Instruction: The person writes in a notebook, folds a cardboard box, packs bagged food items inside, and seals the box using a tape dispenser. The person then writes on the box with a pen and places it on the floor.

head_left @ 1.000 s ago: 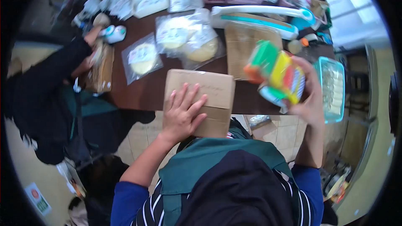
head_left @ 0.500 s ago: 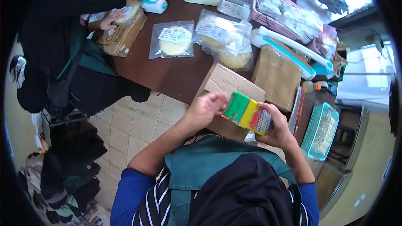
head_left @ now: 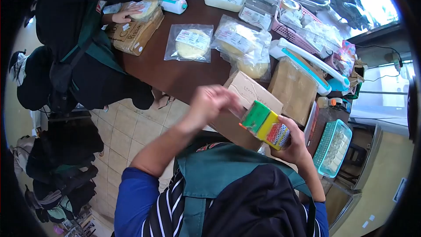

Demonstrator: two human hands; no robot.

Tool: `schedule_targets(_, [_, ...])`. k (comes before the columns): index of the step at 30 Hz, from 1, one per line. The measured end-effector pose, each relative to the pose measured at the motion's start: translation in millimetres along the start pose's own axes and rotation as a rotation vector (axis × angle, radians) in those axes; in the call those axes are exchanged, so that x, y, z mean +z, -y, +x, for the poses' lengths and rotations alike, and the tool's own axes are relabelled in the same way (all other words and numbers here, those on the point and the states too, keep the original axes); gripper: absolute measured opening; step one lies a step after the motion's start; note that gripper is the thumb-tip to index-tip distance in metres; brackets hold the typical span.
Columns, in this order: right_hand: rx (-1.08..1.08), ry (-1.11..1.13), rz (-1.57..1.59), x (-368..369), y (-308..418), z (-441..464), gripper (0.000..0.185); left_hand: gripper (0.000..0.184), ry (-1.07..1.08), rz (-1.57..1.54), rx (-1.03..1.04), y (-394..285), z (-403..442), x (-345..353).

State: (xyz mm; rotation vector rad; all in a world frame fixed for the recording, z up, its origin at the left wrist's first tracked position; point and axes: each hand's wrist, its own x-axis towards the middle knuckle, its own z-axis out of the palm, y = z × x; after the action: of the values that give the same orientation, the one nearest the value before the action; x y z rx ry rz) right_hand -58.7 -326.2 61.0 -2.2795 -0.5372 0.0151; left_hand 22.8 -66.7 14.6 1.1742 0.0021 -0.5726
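Observation:
My right hand [head_left: 294, 142] is closed around a green, yellow and red patterned box [head_left: 262, 124], holding it by its right end above a cardboard box [head_left: 255, 92] with handwriting on top. Just left of the green end is my left hand [head_left: 215, 102], raised and smeared by motion, so I cannot make out whether its fingers pinch anything. The cardboard box lies at the table's near edge, partly hidden under my hands.
Bagged round flat items [head_left: 192, 44] lie beyond. A brown package [head_left: 293, 90] and a white-and-teal sealer [head_left: 307, 66] sit right, past them a teal basket [head_left: 319, 153]. At upper left, a co-worker's hand [head_left: 127, 14] rests on a bagged item over another box.
The view has turned rightward. My left hand left the cardboard box, came to the colourful box, then moved slightly away from its green end. The colourful box was brought from the right to over the cardboard box.

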Motion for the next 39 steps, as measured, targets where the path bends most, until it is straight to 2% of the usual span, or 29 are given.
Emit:
schedule_targets(1, [-0.014,-0.032,0.008,-2,-2,0,0.080,0.017,-0.206,0.032,0.097,-12,4,-24])
schedule_targets(2, [-0.016,-0.027,0.007,-3,-1,2,0.080,0.017,-0.397,-0.066,0.051,-38,5,-52])
schedule_targets(4, [0.050,0.023,-0.023,-7,4,4,0.080,0.017,-0.329,0.062,-0.112,-46,2,-92])
schedule_targets(8, [0.154,0.106,-0.104,-2,22,31,0.077,0.016,-0.348,0.167,-0.104,-15,21,-113])
schedule_targets(10, [0.189,0.131,-0.117,1,27,36,0.075,0.015,-0.349,0.206,-0.176,24,36,-122])
schedule_targets(12, [0.200,0.146,-0.139,2,29,40,0.076,0.019,-0.313,0.197,-0.198,93,50,-123])
schedule_targets(14, [0.197,0.153,-0.152,1,28,39,0.076,0.026,-0.384,0.481,0.083,146,45,-91])
schedule_targets(15, [0.187,0.156,-0.165,0,26,39,0.077,0.026,-0.373,0.480,0.092,147,38,-86])
schedule_targets(17, [0.204,0.170,-0.153,1,20,34,0.078,0.043,-0.393,0.819,0.152,131,45,-77])
schedule_targets(18, [0.222,0.191,-0.136,-1,16,32,0.080,0.060,-0.471,0.884,0.025,135,50,-80])
schedule_targets(19, [0.188,0.169,-0.135,0,13,31,0.080,0.071,-0.470,0.840,-0.004,134,52,-82])
schedule_targets(20, [0.151,0.144,-0.135,0,12,30,0.080,0.065,-0.448,1.013,0.054,140,57,-92])
schedule_targets(21, [0.182,0.187,-0.160,-2,14,30,0.079,0.063,-0.301,1.120,0.080,115,55,-89])
schedule_targets(22, [0.218,0.238,-0.170,-2,15,30,0.077,0.059,-0.246,1.107,0.071,99,58,-85])
schedule_targets(24, [0.180,0.246,-0.193,-2,19,30,0.073,0.063,-0.088,0.805,-0.090,27,42,-33])
schedule_targets(26, [0.149,0.225,-0.174,-1,13,30,0.070,0.068,-0.141,1.159,-0.062,33,40,-7])
schedule_targets(29, [0.154,0.309,-0.140,-6,13,34,0.066,0.069,-0.194,1.183,-0.027,36,41,1])
schedule_targets(34, [0.121,0.307,-0.136,-23,11,21,0.061,0.064,-0.271,1.311,-0.028,24,34,14])
schedule_targets(36, [0.195,0.345,-0.178,-46,-7,-13,0.065,0.065,-0.288,1.284,0.045,29,37,5])
schedule_targets(38, [0.119,0.250,-0.125,-43,-39,-58,0.074,0.067,-0.232,1.242,0.175,36,42,2])
schedule_targets(39, [0.101,0.197,-0.139,-33,-46,-70,0.075,0.069,-0.264,1.349,0.139,28,39,15])
